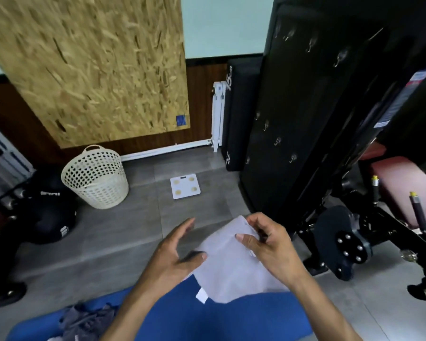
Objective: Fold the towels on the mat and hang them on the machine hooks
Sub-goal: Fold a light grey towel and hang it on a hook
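We hold the folded white towel above the blue mat: right hand pinches its top corner, left hand relaxed, thumb steadying its edge. Hooks at 1 o'clock, likely next.

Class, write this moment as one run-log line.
phase: folding | left hand: supports white towel | right hand: pinches top corner | hooks: bare
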